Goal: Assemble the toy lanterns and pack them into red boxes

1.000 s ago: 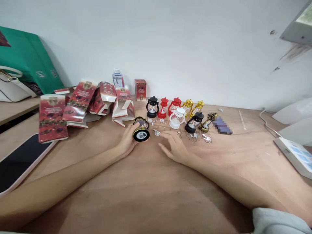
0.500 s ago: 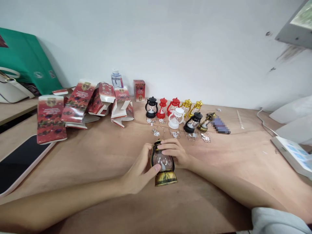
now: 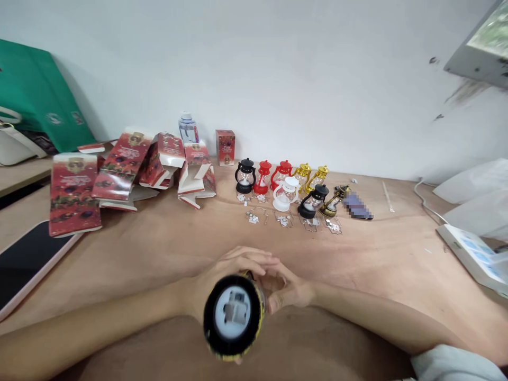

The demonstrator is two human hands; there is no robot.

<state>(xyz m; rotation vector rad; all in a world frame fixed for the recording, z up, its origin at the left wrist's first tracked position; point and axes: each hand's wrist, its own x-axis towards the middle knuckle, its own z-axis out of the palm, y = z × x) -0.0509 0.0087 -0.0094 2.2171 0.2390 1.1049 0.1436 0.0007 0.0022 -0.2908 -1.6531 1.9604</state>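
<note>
A black and gold lantern (image 3: 234, 316) is tipped so that its round underside faces the camera, showing a white disc with metal parts inside a black ring. Behind it, my left hand (image 3: 222, 272) is wrapped round the lantern, its fingers reaching over the far side. My right hand (image 3: 288, 290) grips the lantern's body from the right, thumb and fingers curved toward it. Farther back stand a white lantern (image 3: 286, 194), a black lantern (image 3: 313, 202) and several others in red, gold and black. Small metal and white parts (image 3: 284, 219) lie in front of them.
Opened red boxes (image 3: 75, 196) pile up at the left, beside a dark tablet-like object (image 3: 24, 264). A bottle (image 3: 188, 128) and an upright red box (image 3: 225, 147) stand by the wall. At the right lies a white power strip (image 3: 472, 259) with a cable.
The lantern has turned from upright to underside toward the camera and moved left and nearer. My left hand has shifted its hold round it; my right hand has moved lower.
</note>
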